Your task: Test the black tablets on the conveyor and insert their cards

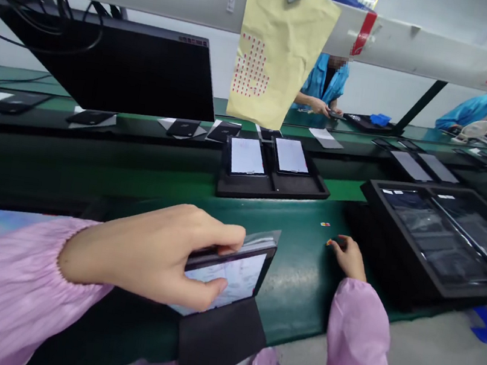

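My left hand [155, 251] grips a dark tablet-like device [237, 270] with a pale screen and a clear film on it, thumb below and fingers over its top edge. It is held tilted above a black flap [220, 337] at the bench's near edge. My right hand [349, 256] rests on the green bench [303, 240], fingers pinched on a small red and yellow sticker [330, 242]. A second small sticker [324, 224] lies just beyond it.
A black tray [270, 186] with two white-screened devices sits ahead. A large black tray [441, 236] of dark panels stands at the right. A monitor [119, 63] and a yellow sheet [277, 47] hang above. People in blue coats work across the line.
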Motion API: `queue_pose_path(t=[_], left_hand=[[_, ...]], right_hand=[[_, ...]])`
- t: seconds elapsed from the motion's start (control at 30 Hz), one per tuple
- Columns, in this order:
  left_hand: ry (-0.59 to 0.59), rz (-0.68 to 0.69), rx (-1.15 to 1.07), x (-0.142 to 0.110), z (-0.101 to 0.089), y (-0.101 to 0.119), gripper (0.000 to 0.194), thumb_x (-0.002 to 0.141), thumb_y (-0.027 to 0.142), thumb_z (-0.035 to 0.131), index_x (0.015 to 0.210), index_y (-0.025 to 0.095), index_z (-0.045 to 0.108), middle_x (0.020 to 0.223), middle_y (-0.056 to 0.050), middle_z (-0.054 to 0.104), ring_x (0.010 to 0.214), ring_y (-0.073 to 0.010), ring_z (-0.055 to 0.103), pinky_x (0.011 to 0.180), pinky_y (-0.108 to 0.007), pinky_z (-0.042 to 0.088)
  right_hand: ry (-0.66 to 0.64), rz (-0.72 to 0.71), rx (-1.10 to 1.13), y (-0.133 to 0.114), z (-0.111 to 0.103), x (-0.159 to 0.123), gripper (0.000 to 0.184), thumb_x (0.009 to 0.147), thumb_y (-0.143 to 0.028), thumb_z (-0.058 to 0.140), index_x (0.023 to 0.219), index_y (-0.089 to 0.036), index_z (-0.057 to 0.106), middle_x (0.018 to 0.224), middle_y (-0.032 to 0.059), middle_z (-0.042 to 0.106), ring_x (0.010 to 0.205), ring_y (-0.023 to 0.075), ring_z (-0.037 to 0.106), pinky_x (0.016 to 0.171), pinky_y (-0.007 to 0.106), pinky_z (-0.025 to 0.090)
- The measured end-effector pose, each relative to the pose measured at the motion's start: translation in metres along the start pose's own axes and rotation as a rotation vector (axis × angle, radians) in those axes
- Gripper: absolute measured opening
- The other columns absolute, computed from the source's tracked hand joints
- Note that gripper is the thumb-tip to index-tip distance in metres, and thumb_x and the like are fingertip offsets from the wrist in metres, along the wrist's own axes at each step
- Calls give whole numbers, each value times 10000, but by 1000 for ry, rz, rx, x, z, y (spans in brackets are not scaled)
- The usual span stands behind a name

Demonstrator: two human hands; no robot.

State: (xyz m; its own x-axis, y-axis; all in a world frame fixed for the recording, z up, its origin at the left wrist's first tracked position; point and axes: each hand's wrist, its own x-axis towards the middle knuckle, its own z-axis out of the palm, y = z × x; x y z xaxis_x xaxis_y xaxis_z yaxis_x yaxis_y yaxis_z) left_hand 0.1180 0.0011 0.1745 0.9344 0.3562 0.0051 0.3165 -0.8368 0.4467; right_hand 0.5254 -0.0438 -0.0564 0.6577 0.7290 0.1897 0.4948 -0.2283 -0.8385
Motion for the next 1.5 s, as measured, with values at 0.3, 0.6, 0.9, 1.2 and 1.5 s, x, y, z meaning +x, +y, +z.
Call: queue_pose_path(t=[0.3,0.6,0.9,1.2,1.5], left_hand=[[219,-78,-44,-13,0,0,223,928,251,474,718,209,408,565,73,484,446,-56,394,412,-167,321],[711,-95,-140,-50,29,5,38,871,186,633,867,219,651,863,15,707,728,-92,698,642,-125,584],[853,219,28,-60,59,0,39,876,135,575,906,161,570,795,-18,734,697,-104,719,594,-148,541],[973,211,-145,-49,66,-9,59,817,141,587,852,187,573,656,4,677,569,-117,676,511,-165,525],[1003,219,-189,-47,65,-14,88,790,108,594,848,169,569,670,-6,672,574,-112,670,499,-165,515]], right_hand=[[-225,99,-23,-13,1,18,286,538,-393,776,532,-206,559,521,23,569,530,171,506,554,348,421],[-250,-633,216,-206,-19,-66,84,823,-307,707,822,-224,718,776,14,734,714,163,694,698,286,572],[-549,-1384,81,-290,-8,-134,213,939,-76,481,1067,-136,641,866,63,725,778,142,654,707,289,564],[-673,-1190,114,-295,-1,-133,80,888,-118,611,931,-185,620,748,1,687,667,107,636,611,219,518],[-681,-1214,9,-295,7,-128,97,911,-96,563,928,-188,592,746,-13,662,651,85,607,594,196,473]])
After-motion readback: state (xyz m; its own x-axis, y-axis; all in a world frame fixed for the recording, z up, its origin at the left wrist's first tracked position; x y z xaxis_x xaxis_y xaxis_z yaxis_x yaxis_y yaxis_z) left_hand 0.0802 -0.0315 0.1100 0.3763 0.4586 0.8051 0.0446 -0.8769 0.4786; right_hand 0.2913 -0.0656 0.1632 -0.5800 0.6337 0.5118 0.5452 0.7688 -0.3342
